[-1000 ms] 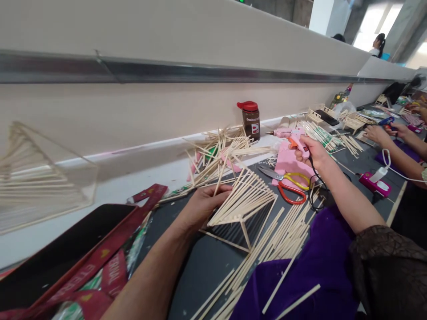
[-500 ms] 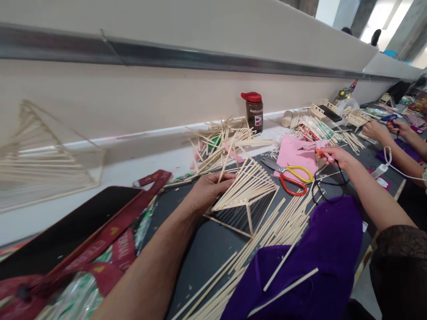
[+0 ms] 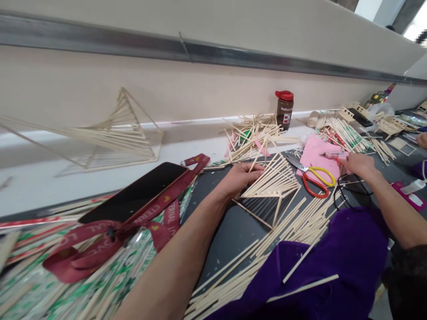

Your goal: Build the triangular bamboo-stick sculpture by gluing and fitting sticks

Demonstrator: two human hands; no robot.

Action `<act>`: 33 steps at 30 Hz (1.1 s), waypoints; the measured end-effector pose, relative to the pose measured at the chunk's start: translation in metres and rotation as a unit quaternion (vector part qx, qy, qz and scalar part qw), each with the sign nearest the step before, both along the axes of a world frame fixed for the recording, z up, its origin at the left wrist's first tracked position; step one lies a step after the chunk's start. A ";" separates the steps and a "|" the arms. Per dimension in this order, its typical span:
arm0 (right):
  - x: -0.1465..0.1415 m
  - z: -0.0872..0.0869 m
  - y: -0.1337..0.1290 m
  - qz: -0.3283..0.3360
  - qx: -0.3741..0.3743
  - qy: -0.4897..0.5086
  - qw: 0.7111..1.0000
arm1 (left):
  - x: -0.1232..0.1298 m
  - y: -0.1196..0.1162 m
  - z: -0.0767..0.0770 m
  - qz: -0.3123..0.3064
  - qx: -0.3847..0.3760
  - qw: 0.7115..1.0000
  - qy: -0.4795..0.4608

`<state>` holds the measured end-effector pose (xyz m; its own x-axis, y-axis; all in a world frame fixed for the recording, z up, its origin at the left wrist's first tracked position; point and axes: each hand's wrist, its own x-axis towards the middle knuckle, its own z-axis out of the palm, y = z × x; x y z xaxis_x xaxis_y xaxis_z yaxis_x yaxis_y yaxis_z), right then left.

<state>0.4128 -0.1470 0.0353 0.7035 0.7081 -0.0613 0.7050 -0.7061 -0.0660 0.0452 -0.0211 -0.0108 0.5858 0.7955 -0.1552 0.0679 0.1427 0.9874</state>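
Note:
My left hand (image 3: 243,178) is closed on a fan-shaped frame of thin wooden sticks (image 3: 268,182), gripping its left side just above the dark table. The frame has a ladder of slanting sticks on top and a triangular base below. On the right, my right hand (image 3: 362,164) is wrapped round the back of a pink hot glue gun (image 3: 334,155), its nozzle pointing left over a pink sheet (image 3: 308,153). The fingers on the gun's underside are partly hidden. Scissors (image 3: 315,178) with red and yellow handles lie open between the hands.
Loose sticks (image 3: 300,226) lie in front, some across purple cloth (image 3: 347,249). A red-lidded bottle (image 3: 285,111) stands by a stick pile (image 3: 255,133). A larger twisted stick structure (image 3: 133,138) stands left, behind a phone (image 3: 136,191) with a red strap. A black cord (image 3: 353,198) loops near my right hand.
The view has turned left, so everything sits farther right and more of the twisted structure and phone shows. Both hands keep their holds; the glue gun stays over the pink sheet.

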 end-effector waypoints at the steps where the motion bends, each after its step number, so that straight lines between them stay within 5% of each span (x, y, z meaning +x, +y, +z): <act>1: -0.008 0.004 -0.001 0.002 -0.001 -0.031 1.000 | 0.000 0.000 0.000 -0.001 0.000 1.000 0.001; 3: -0.027 0.013 -0.001 0.039 0.019 -0.078 0.996 | 0.000 0.001 -0.001 -0.003 -0.006 1.000 0.002; 5: -0.050 0.022 0.003 0.148 0.076 -0.067 0.984 | 0.000 0.001 -0.001 -0.005 -0.017 1.000 -0.001; 9: -0.099 0.029 0.032 0.325 0.190 0.208 0.903 | 0.000 0.000 0.001 -0.001 -0.044 0.999 -0.014; 13: -0.135 0.022 0.069 0.323 0.245 0.395 0.825 | -0.001 0.000 0.002 -0.006 -0.051 0.999 -0.017; 19: -0.149 0.009 0.088 0.293 0.228 0.542 0.754 | -0.003 0.002 -0.003 -0.015 -0.057 0.998 -0.020; 33: -0.145 -0.004 0.087 0.301 0.205 0.603 0.710 | -0.004 -0.001 -0.001 0.028 -0.078 0.997 -0.008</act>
<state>0.2678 -0.0596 0.0317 -0.1227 0.9904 -0.0644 0.1263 -0.0488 -0.9908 0.0414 -0.0218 -0.0116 0.5452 0.7935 -0.2705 0.0405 0.2974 0.9539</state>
